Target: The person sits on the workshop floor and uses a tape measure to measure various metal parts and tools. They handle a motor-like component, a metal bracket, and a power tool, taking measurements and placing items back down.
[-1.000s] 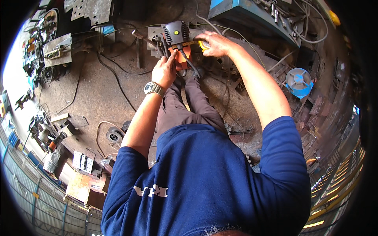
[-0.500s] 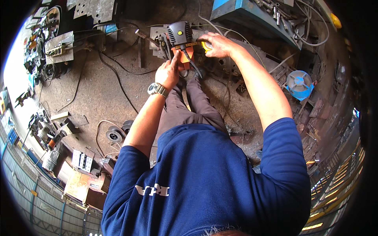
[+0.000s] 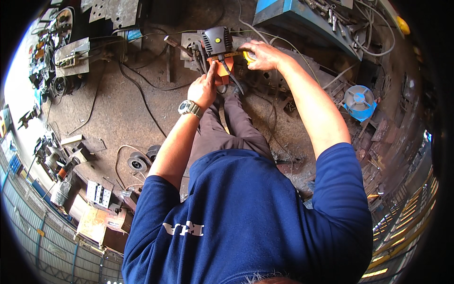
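Left hand (image 3: 204,87) rests fingers-forward on the orange block (image 3: 221,75) under the black machine (image 3: 216,40), pressing more than gripping; can't tell if the fingers wrap it. Right hand (image 3: 262,54) is closed around a yellow tape measure (image 3: 249,57) just right of the machine. The block and machine sit on the floor (image 3: 118,113) past the knees, on steel plate (image 3: 189,45), with black cables (image 3: 142,90) trailing left. Risks, my read: tape slips off the edge if the left hand lifts, giving a bad reading; cables near the feet could snag and drag the machine. Blue fan (image 3: 359,99) well apart, right.
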Motion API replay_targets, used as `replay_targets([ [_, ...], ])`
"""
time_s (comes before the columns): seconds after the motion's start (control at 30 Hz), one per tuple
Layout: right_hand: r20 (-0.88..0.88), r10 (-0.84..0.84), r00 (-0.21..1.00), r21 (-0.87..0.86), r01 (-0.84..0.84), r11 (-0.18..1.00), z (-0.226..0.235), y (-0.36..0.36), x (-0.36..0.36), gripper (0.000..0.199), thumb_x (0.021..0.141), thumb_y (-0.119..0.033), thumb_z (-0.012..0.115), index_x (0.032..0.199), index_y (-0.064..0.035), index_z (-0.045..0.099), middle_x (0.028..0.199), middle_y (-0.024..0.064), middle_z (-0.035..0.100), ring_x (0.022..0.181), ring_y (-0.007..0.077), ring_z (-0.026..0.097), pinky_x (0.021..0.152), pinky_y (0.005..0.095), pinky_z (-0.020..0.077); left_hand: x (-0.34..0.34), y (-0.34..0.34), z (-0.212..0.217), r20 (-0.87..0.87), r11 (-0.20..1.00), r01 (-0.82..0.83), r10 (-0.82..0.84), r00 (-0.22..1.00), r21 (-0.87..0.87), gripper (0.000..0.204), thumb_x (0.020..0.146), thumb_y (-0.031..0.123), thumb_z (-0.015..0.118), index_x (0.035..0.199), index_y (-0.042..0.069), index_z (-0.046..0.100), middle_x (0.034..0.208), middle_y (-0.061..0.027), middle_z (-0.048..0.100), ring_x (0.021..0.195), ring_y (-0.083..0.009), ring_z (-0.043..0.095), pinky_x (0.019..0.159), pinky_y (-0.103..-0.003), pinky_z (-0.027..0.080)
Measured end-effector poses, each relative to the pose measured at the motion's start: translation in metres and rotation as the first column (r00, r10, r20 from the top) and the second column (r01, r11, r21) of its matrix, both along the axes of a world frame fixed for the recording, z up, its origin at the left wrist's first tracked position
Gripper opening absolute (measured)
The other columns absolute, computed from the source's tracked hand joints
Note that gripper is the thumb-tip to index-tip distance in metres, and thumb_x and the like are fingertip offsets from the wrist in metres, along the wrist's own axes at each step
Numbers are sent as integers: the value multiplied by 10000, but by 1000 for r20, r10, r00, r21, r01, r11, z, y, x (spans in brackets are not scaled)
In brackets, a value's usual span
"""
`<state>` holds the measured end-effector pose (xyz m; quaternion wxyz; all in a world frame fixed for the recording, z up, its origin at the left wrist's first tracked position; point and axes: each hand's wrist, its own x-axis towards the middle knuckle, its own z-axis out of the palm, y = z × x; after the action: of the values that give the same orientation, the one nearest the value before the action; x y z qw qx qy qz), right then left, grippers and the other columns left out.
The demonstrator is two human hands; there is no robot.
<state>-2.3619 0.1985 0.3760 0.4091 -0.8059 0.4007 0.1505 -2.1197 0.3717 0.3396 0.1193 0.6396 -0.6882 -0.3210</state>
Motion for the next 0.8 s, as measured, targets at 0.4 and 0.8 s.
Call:
replay_targets([
  [0.4,7,-27,1000,-14,27,1000,-3,3,-1,749,705,-262,759,1418,-168,547,1309,207,591,1243,410,561,1066,476,466,1,0,-2,11,998,24,-25,1000,52,746,912,100,557,1596,111,258,938,-201,700,867,-367,688,811,-458,545],
  [0.8,12,-30,999,-8,30,1000,-5,6,-2,745,708,-259,756,1417,-163,548,1310,203,590,1230,418,562,1064,475,469,0,-1,3,-10,998,26,-25,1000,50,762,898,76,555,1593,102,245,968,-195,713,869,-372,695,804,-465,553],
])
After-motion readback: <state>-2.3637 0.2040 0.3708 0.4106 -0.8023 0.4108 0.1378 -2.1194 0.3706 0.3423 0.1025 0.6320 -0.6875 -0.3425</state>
